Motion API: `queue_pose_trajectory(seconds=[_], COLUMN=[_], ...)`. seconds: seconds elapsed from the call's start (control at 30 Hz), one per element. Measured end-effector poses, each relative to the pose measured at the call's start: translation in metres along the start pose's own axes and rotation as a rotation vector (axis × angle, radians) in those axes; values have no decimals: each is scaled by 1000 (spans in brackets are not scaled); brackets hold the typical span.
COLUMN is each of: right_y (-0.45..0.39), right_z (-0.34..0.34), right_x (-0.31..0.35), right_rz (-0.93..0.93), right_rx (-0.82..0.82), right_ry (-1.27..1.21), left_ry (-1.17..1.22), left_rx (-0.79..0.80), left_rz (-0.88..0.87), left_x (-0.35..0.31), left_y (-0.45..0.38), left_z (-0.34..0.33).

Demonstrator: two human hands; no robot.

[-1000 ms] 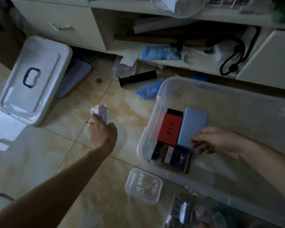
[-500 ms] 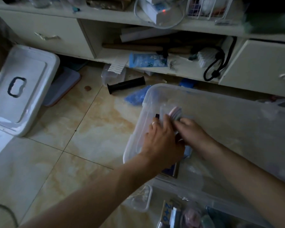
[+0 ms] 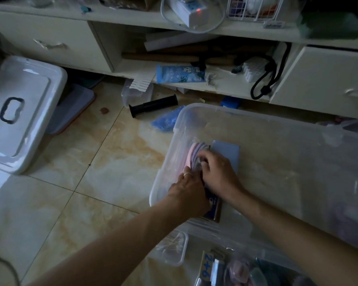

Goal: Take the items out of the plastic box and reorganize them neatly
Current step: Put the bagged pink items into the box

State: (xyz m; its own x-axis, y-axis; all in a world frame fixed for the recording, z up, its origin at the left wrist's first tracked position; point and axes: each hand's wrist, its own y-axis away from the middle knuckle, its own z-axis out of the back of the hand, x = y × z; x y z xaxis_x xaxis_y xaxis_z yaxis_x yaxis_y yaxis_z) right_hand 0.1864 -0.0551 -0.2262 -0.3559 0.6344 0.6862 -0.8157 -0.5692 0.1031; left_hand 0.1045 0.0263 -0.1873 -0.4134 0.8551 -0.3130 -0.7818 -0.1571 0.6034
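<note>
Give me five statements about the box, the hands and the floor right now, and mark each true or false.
1. Both hands are inside the clear plastic box. True.
2. The pink and purple bundle lies on the floor tiles. False: the left hand and right hand press it into the box's corner.
3. A light blue box sits beside the bundle. True.
4. The white lid covers the box. False: it lies apart on the floor.
5. The black tube is inside the box. False: it is on the floor.

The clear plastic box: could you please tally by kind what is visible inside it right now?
Light blue flat box: 1
Pink-and-purple wrapped bundle: 1
Dark blue pack: 1
Hands, left hand and right hand: 2
Total: 5
</note>
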Motion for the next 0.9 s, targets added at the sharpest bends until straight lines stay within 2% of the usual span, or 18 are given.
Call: queue_pose_trajectory(seconds=[0.07, 0.17, 0.3, 0.43, 0.53, 0.67, 0.9], right_y=[1, 6, 9, 10, 16, 24, 44], right_z=[-2, -2, 0, 21, 43, 65, 71], right_x=[-2, -4, -3, 7, 8, 5, -1], right_rz=[111, 142, 118, 105, 110, 65, 50], right_rx=[166, 373, 455, 423, 364, 346, 290], right_ry=[46, 113, 196, 79, 117, 173, 133], left_ry=[-28, -86, -149, -134, -170, -249, -278], left_rx=[15, 30, 14, 19, -77, -201, -233], left_rz=[37, 48, 59, 69, 17, -143, -179], left_x=[1, 2, -1, -4, -11, -30, -51], left_y=[-4, -8, -8, -5, 6, 21, 19], left_z=[-2, -4, -8, -4, 4, 16, 7])
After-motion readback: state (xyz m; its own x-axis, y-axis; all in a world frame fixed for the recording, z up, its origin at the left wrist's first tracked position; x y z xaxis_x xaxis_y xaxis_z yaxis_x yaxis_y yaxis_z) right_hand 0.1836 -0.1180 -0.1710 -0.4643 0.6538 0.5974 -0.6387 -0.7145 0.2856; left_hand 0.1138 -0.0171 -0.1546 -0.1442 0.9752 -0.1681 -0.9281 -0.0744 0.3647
